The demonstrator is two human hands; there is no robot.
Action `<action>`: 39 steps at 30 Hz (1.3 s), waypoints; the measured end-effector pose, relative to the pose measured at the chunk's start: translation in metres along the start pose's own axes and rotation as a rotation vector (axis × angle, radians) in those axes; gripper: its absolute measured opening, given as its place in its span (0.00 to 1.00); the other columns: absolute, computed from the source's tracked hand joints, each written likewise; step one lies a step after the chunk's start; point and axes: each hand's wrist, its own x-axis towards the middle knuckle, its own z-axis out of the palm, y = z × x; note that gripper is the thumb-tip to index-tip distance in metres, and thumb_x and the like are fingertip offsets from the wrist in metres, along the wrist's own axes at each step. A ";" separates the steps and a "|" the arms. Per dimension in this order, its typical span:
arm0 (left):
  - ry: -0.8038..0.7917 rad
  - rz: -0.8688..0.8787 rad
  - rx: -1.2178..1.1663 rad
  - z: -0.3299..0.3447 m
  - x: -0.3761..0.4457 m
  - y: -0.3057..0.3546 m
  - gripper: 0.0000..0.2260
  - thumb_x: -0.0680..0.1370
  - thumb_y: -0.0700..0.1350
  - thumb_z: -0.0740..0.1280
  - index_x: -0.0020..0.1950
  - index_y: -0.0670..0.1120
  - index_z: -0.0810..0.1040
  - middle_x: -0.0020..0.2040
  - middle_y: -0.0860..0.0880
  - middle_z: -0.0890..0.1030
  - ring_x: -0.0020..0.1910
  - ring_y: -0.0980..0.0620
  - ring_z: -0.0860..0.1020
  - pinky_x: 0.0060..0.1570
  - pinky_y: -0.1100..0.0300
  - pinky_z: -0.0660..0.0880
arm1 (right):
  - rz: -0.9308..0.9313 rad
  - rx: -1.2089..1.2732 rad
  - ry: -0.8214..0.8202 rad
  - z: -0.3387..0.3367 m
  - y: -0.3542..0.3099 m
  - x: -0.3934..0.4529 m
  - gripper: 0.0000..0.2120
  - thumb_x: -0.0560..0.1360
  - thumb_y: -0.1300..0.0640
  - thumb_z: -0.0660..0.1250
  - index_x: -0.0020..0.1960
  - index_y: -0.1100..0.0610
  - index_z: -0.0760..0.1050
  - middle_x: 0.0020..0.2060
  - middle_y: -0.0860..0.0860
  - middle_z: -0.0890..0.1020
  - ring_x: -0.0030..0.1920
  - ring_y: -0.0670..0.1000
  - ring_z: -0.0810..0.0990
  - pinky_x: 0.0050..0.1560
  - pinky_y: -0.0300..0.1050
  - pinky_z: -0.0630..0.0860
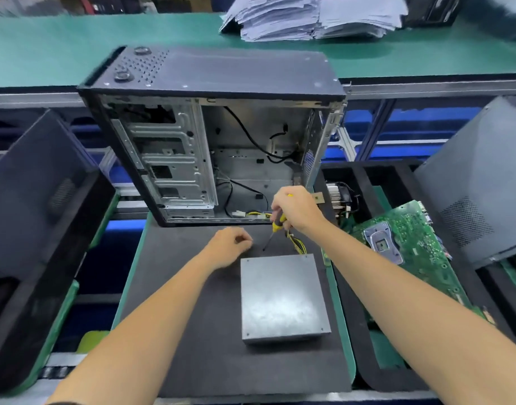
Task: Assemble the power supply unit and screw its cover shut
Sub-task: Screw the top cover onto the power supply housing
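Note:
A grey metal power supply unit (283,296) lies flat on the black foam mat (192,331), cover side up, with yellow and black cables (299,245) leaving its far edge. My right hand (297,210) grips a yellow-and-black screwdriver (275,229) just beyond the unit, tip pointing down at the mat. My left hand (229,248) hovers beside the unit's far left corner with fingertips pinched together; whether a screw sits between them is too small to tell.
An open, empty PC case (216,135) stands at the mat's far edge. A green motherboard (405,241) and a cooler fan (343,197) lie to the right. Dark case panels (32,200) lean at left and right. Paper stacks (309,16) rest on the green conveyor.

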 end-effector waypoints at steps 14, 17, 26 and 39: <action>-0.373 0.306 0.153 0.016 0.051 0.029 0.07 0.74 0.41 0.72 0.51 0.47 0.81 0.39 0.54 0.79 0.35 0.62 0.73 0.35 0.73 0.67 | -0.004 -0.261 -0.016 -0.012 0.031 0.003 0.14 0.69 0.62 0.60 0.27 0.67 0.75 0.22 0.57 0.79 0.22 0.50 0.74 0.31 0.43 0.75; -0.413 0.345 0.158 0.024 0.055 0.037 0.10 0.73 0.41 0.72 0.54 0.46 0.81 0.40 0.54 0.78 0.35 0.63 0.73 0.35 0.75 0.67 | 0.014 -0.241 -0.022 -0.022 0.026 0.002 0.15 0.69 0.64 0.60 0.25 0.67 0.76 0.21 0.56 0.78 0.23 0.49 0.74 0.30 0.40 0.73; -0.480 0.341 0.185 0.037 0.056 0.031 0.05 0.74 0.42 0.72 0.48 0.47 0.81 0.39 0.54 0.77 0.36 0.59 0.74 0.37 0.68 0.69 | 0.068 -0.233 -0.082 -0.029 0.025 0.002 0.16 0.71 0.67 0.57 0.24 0.64 0.69 0.32 0.68 0.81 0.22 0.52 0.70 0.20 0.36 0.63; -0.438 0.052 0.079 -0.024 -0.007 -0.037 0.14 0.67 0.39 0.78 0.49 0.45 0.80 0.42 0.53 0.74 0.28 0.65 0.71 0.31 0.73 0.67 | -0.016 -0.183 -0.178 0.019 0.019 0.019 0.09 0.72 0.62 0.62 0.34 0.63 0.74 0.31 0.54 0.84 0.21 0.51 0.74 0.23 0.36 0.69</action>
